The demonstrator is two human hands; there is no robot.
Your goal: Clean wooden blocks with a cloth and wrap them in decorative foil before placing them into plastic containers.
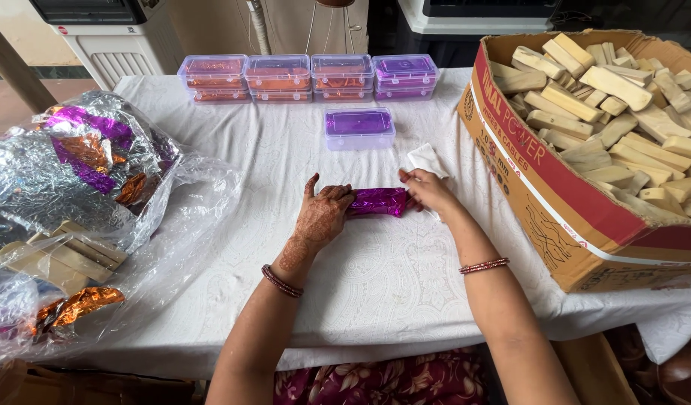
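A purple foil-wrapped bar [378,202] lies on the middle of a desk [383,277] covered in white cloth. The left hand [322,214] presses down on the bar's left end, fingers clenched over it. The right hand [429,189] pinches the bar's right end, grasping the foil. A folded white cloth [426,159] lies just behind the right hand. Beyond it sits a clear box with a purple lid [359,127], and a row of similar stacked boxes [309,76] behind. At right is a cardboard box of pale bars [596,127]; at left, a plastic bag of foil sheets [83,195].
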